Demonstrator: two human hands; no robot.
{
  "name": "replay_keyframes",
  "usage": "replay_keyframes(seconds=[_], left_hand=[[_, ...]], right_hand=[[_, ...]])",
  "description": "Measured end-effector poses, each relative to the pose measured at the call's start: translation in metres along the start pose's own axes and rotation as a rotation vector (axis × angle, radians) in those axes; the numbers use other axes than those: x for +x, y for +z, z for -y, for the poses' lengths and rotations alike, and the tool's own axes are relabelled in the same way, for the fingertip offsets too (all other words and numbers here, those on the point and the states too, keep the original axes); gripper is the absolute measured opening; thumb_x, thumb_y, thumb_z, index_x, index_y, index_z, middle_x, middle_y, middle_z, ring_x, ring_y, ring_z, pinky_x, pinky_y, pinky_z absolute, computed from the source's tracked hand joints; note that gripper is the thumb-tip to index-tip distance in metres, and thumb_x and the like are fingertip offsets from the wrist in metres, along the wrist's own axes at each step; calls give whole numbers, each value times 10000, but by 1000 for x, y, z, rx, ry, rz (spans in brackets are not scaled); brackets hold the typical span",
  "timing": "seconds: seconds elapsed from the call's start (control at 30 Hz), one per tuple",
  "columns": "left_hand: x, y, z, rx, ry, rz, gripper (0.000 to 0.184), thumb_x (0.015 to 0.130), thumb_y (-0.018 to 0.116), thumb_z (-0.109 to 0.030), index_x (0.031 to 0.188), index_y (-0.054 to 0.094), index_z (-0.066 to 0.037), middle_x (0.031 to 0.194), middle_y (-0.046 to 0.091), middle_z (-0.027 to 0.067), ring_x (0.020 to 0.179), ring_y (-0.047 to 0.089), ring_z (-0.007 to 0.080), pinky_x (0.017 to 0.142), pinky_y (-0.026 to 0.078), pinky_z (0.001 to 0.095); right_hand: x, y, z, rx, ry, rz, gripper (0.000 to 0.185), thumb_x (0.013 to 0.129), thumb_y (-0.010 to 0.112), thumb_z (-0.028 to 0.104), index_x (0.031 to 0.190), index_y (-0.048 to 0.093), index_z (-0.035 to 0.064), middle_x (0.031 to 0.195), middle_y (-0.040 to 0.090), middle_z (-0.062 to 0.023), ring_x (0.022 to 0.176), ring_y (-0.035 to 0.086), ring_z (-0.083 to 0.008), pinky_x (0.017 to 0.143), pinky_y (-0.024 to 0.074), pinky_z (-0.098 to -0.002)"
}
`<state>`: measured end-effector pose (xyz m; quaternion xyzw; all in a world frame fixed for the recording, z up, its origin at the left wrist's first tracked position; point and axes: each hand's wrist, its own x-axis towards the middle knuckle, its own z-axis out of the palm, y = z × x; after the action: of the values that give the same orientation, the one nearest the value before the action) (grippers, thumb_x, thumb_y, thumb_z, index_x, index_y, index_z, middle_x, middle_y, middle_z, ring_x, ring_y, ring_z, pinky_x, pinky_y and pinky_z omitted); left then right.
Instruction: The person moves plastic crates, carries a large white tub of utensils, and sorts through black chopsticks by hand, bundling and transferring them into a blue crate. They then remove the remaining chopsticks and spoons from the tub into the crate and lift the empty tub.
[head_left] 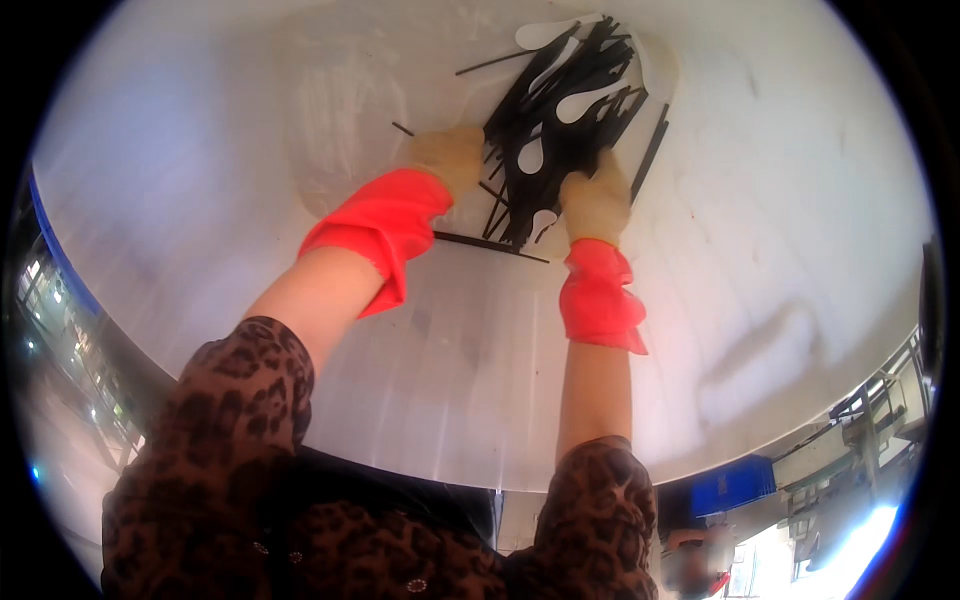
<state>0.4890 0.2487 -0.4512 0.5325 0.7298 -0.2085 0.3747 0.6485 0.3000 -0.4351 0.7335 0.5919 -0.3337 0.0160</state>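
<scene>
A loose pile of thin black sticks (540,185) lies on the pale, smooth surface, pointing several ways. White spoon-shaped pieces (580,107) rest among them. Both hands wear beige gloves with red cuffs. My left hand (447,162) is at the pile's left edge, its fingers curled; a short stick end shows beyond it, and what it holds is hidden. On the pile's lower right, my right hand (597,203) is closed against the black sticks, with its fingertips partly hidden.
A wide, pale, curved surface (450,380) surrounds the pile and reaches close to my body. Beyond its lower right edge is a blue crate (733,485), with metal frames near it. A blue edge (65,245) runs along the left.
</scene>
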Motion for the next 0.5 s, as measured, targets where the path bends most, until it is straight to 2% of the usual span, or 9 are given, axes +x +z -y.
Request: replay_keyframes(seconds=[0.13, 0.17, 0.23, 0.3, 0.33, 0.37, 0.43, 0.5], left_hand=[[-11, -3, -13, -289, -220, -40, 270, 706, 477, -280, 845, 522, -53, 792, 556, 167, 812, 517, 303, 680, 406, 374], [-12, -8, -17, -369, -167, 49, 290, 710, 468, -287, 874, 523, -54, 824, 553, 169, 816, 513, 307, 699, 402, 363], [-13, -12, -25, -434, -121, 140, 311, 714, 460, -294, 902, 525, -55, 856, 549, 170, 821, 510, 311, 719, 398, 352], [-11, -13, -30, -524, -151, 89, 358, 712, 456, -309, 957, 512, -53, 904, 545, 155, 831, 512, 297, 733, 395, 335], [-9, -13, -33, -548, -163, 71, 375, 712, 455, -314, 975, 507, -52, 920, 543, 151, 834, 513, 292, 738, 394, 329], [-4, -11, -32, -566, -236, -128, 405, 711, 453, -325, 1008, 490, -52, 945, 536, 146, 858, 506, 286, 753, 387, 325], [5, -10, -34, -608, -306, -328, 437, 710, 451, -335, 1041, 472, -51, 970, 528, 142, 882, 500, 280, 769, 379, 320], [11, -17, -32, -594, -336, -290, 479, 720, 430, -361, 1074, 447, -38, 1041, 483, 160, 969, 446, 289, 833, 335, 329]], right_hand=[[30, -1, 18, -12, -310, -291, 353, 631, 414, 46, 981, 448, 13, 971, 492, -154, 890, 464, -327, 769, 384, -362], [43, -4, 21, -17, -330, -324, 345, 625, 411, 33, 967, 444, 14, 965, 488, -146, 882, 461, -326, 755, 389, -367], [55, -3, 7, -68, -330, -291, 344, 628, 407, 24, 969, 448, 15, 984, 484, -146, 899, 455, -323, 760, 388, -364], [58, 0, -12, -90, -308, -224, 345, 634, 405, 18, 976, 454, 15, 1029, 474, -149, 929, 447, -320, 776, 383, -361], [49, 4, -20, 10, -260, -183, 351, 639, 410, 21, 986, 458, 17, 1062, 456, -157, 958, 432, -318, 795, 374, -357], [38, 7, -28, 86, -194, -173, 365, 645, 411, 25, 1008, 455, 15, 1090, 439, -162, 987, 417, -312, 817, 360, -347], [10, 11, -36, 227, 0, -167, 403, 656, 408, 32, 1058, 436, 3, 1133, 413, -168, 1039, 389, -295, 862, 326, -318], [-15, 18, -40, 325, 214, -163, 441, 661, 403, 36, 1099, 408, -14, 1153, 402, -168, 1070, 372, -279, 892, 295, -289]])
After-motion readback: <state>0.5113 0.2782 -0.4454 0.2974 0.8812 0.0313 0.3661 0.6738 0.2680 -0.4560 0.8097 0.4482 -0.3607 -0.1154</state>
